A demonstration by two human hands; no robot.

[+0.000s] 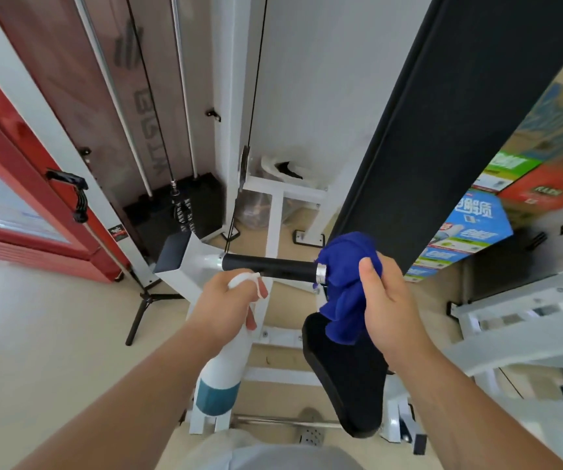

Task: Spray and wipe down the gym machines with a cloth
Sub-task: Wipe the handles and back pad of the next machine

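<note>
A black foam handle with a chrome end cap sticks out to the right from the white frame of a gym machine. My right hand grips a blue cloth wrapped over the handle's right end. My left hand holds a white spray bottle with a teal band by its head, just below the handle, fingers curled on the trigger. A black padded seat lies under the cloth.
A tall black padded column rises on the right. Weight stack, guide rods and cable stand behind the handle. A red cabinet is at left, a black tripod foot on the floor, cardboard boxes and a grey frame at right.
</note>
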